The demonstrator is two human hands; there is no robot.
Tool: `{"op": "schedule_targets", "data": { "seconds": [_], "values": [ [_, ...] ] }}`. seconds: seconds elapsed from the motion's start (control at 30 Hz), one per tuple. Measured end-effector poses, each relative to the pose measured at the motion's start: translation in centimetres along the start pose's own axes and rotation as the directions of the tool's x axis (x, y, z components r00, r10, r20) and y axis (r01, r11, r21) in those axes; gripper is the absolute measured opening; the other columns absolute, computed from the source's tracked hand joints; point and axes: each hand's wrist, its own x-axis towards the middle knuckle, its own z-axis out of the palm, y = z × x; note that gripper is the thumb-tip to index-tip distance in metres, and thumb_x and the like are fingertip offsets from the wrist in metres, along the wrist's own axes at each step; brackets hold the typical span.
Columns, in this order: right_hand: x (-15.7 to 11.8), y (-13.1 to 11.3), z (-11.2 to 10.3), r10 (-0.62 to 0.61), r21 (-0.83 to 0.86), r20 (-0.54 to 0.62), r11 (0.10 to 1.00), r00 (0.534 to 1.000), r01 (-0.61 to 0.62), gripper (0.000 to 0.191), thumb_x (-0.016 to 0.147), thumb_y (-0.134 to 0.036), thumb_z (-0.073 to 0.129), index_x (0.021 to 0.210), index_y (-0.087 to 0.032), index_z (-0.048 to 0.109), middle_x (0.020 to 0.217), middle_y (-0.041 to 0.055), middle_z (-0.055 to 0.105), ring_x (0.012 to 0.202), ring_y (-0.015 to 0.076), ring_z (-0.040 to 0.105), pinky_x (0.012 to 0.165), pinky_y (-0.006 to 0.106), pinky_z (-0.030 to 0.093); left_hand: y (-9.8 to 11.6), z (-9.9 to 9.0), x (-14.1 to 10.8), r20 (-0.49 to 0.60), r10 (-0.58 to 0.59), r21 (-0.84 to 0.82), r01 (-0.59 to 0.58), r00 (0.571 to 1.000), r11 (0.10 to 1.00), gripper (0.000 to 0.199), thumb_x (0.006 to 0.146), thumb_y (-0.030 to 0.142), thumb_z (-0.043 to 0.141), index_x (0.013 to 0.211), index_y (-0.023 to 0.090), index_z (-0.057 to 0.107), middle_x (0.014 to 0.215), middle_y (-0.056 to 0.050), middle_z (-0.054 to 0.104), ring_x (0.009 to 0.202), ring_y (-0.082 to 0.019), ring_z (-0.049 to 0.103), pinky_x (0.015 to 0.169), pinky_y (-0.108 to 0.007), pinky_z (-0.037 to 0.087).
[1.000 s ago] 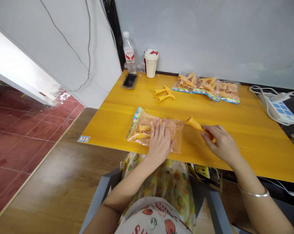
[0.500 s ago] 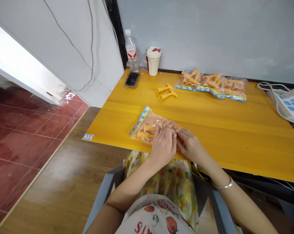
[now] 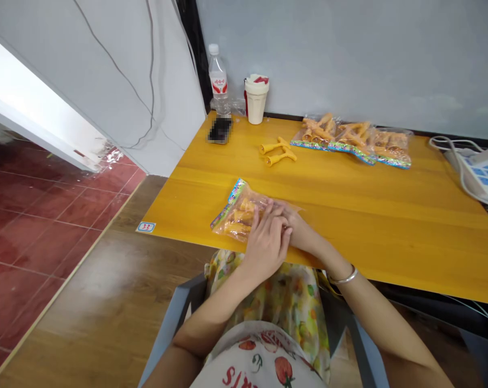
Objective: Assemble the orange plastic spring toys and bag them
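Note:
A clear plastic bag (image 3: 236,215) with a colourful header strip lies near the table's front edge, with several yellow-orange plastic pieces inside. My left hand (image 3: 267,237) rests on the bag's right part, fingers spread over the film. My right hand (image 3: 294,226) lies just beside it on the bag's right end, its fingertips partly hidden under my left hand. Beyond them, two loose yellow Y-shaped pieces (image 3: 281,155) lie on the table.
Three filled bags (image 3: 351,137) lie in a row at the back. A water bottle (image 3: 218,81), a lidded cup (image 3: 256,102) and a phone (image 3: 220,131) stand or lie at the back left. A power strip (image 3: 486,172) is at the right on the wooden table (image 3: 389,215).
My right hand has moved left, closer to and partly under my left hand. The bag has shifted slightly left, and the pieces in it lie more spread.

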Motion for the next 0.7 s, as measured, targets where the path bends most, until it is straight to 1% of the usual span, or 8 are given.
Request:
{"op": "schedule_targets", "data": {
  "seconds": [0.1,0.17,0.23,0.3,0.37,0.47,0.6,0.7],
  "values": [
    [-0.4,-0.3,-1.3,0.063,0.119,-0.031,0.991,0.998,-0.059,0.047,0.1,-0.036,0.044,0.146,-0.025,0.047,0.153,0.0105,0.047,0.143,0.0234,0.043,0.116,0.049,0.04,-1.3,-1.0,-0.3,-0.008,-0.036,0.014,0.036,0.999,0.999,0.017,0.1,0.029,0.046,0.113,0.019,0.049,0.143,-0.015,0.055,0.149,-0.029,0.033,0.124,-0.058,0.019],
    [-0.9,-0.3,-2.0,0.121,0.152,-0.052,0.982,0.991,-0.112,0.046,0.101,-0.033,0.042,0.146,-0.028,0.047,0.155,0.0077,0.045,0.145,0.0224,0.04,0.118,0.05,0.036,-2.6,-2.0,-0.7,-0.048,-0.08,0.025,0.081,0.996,0.996,0.023,0.1,0.031,0.047,0.12,0.019,0.049,0.144,-0.015,0.055,0.149,-0.029,0.032,0.124,-0.059,0.017],
    [-1.6,0.0,-2.6,0.161,0.144,-0.08,0.978,0.984,-0.149,0.044,0.101,-0.03,0.042,0.144,-0.03,0.051,0.153,0.0054,0.047,0.144,0.0224,0.041,0.119,0.05,0.036,-4.3,-3.0,-1.0,-0.106,-0.163,0.03,0.167,0.981,0.986,0.027,0.1,0.032,0.047,0.124,0.019,0.048,0.145,-0.015,0.054,0.149,-0.03,0.033,0.123,-0.061,0.016],
    [-2.3,0.6,-3.0,0.194,0.108,-0.128,0.978,0.973,-0.18,0.044,0.1,-0.027,0.043,0.143,-0.03,0.053,0.152,0.0058,0.048,0.142,0.0233,0.043,0.118,0.05,0.038,-6.0,-3.7,-1.3,-0.153,-0.262,0.01,0.266,0.953,0.964,0.03,0.1,0.034,0.047,0.126,0.019,0.048,0.146,-0.016,0.052,0.147,-0.031,0.036,0.121,-0.061,0.02],
    [-3.0,1.3,-3.3,0.206,0.043,-0.167,0.979,0.964,-0.201,0.045,0.099,-0.022,0.042,0.142,-0.028,0.054,0.15,0.0073,0.05,0.141,0.0239,0.046,0.117,0.05,0.04,-7.5,-4.0,-1.4,-0.152,-0.338,-0.044,0.336,0.929,0.941,0.034,0.1,0.037,0.047,0.129,0.019,0.047,0.145,-0.017,0.052,0.142,-0.03,0.043,0.118,-0.057,0.03],
    [-3.7,1.8,-3.6,0.196,-0.114,-0.193,0.969,0.961,-0.22,0.049,0.096,-0.014,0.04,0.142,-0.025,0.055,0.147,0.0085,0.054,0.138,0.0237,0.05,0.115,0.05,0.043,-8.8,-3.6,-1.3,-0.085,-0.395,-0.131,0.383,0.915,0.915,0.039,0.1,0.04,0.046,0.132,0.019,0.045,0.14,-0.017,0.056,0.132,-0.028,0.053,0.111,-0.051,0.042],
    [-4.5,0.9,-4.2,0.223,-0.383,-0.208,0.877,0.952,-0.29,0.051,0.094,-0.009,0.041,0.141,-0.024,0.055,0.143,0.0097,0.057,0.128,0.026,0.059,0.101,0.047,0.056,-9.1,-2.5,-0.8,-0.058,-0.383,-0.188,0.367,0.922,0.911,0.04,0.1,0.04,0.046,0.134,0.019,0.046,0.135,-0.016,0.06,0.118,-0.025,0.062,0.102,-0.045,0.049],
    [-5.2,-0.3,-4.6,0.223,-0.502,-0.227,0.807,0.948,-0.311,0.044,0.096,-0.014,0.045,0.137,-0.023,0.058,0.135,0.0113,0.063,0.118,0.0282,0.065,0.09,0.045,0.06,-9.1,-2.0,-0.3,-0.074,-0.376,-0.203,0.356,0.923,0.912,0.037,0.099,0.036,0.048,0.132,0.019,0.048,0.119,-0.013,0.067,0.102,-0.021,0.067,0.09,-0.037,0.053]
  ]
}}
